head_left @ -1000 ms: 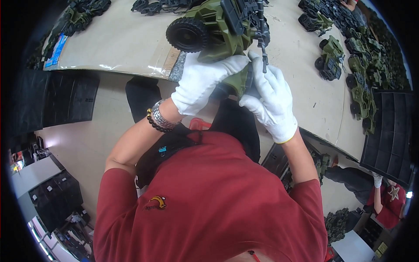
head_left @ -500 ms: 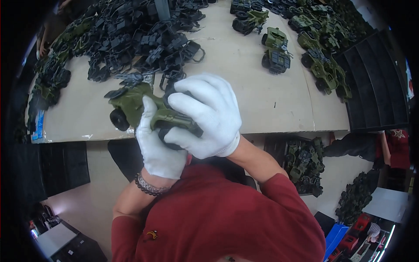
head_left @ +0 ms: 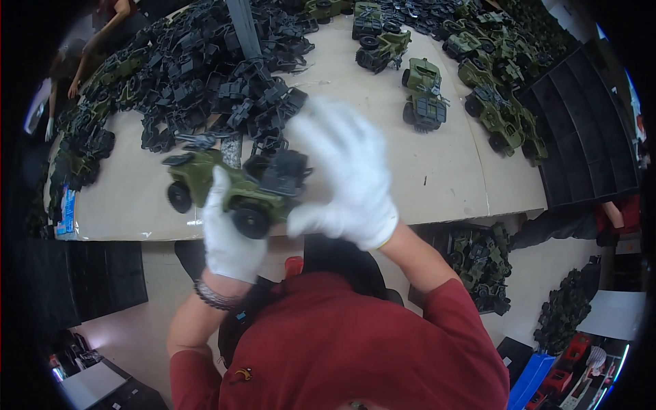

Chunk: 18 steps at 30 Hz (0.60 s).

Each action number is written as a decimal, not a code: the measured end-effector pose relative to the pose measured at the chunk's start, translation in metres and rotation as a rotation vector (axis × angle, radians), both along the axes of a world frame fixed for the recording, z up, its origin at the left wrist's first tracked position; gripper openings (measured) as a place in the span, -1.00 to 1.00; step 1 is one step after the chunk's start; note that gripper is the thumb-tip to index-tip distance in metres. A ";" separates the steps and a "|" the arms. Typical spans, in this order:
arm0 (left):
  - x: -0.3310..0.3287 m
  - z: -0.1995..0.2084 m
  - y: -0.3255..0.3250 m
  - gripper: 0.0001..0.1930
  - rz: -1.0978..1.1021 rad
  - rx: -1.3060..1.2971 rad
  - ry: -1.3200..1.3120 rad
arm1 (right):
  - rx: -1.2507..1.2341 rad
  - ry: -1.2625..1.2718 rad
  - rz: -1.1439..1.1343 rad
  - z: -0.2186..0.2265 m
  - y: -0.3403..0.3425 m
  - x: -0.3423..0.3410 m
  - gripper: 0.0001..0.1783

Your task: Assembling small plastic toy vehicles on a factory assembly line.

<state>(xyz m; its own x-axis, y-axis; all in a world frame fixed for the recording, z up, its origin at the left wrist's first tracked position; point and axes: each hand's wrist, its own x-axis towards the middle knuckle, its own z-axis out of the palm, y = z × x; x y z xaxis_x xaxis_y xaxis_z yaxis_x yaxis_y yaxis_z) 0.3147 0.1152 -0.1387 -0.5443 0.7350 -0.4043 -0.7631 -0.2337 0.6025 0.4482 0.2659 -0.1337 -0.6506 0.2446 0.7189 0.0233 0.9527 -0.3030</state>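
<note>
My left hand (head_left: 232, 236), in a white glove, grips a green toy vehicle (head_left: 217, 174) with black wheels over the near edge of the table. Its thumb lies along the vehicle's side and the other fingers are hidden underneath. A dark rack (head_left: 285, 171) sits on the vehicle's rear end. My right hand (head_left: 345, 178), gloved too and blurred by motion, is apart from the vehicle just to its right. Its fingers are spread, with nothing in them.
A big heap of black plastic frames (head_left: 205, 68) covers the table's far left, by a grey post (head_left: 244, 27). Finished-looking green vehicles (head_left: 425, 96) stand to the right. Black trays (head_left: 581, 130) lean at the right edge. Another person's arm (head_left: 102, 37) shows far left.
My right hand has let go of the vehicle and moved away to the right, opening its fingers. The dark rack on the vehicle's rear has come into sight. My left hand keeps its hold.
</note>
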 end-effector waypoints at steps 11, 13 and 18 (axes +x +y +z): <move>-0.260 0.079 -0.037 0.05 0.762 0.109 0.619 | -0.305 -0.279 -1.020 -0.059 0.163 0.041 0.03; -0.204 0.055 -0.028 -0.37 0.505 0.062 0.684 | -0.275 -0.170 -0.959 -0.068 0.168 0.053 -0.11; -0.076 -0.017 0.002 -0.50 -0.245 0.044 0.487 | -0.496 0.191 -0.575 -0.063 0.166 0.102 -0.28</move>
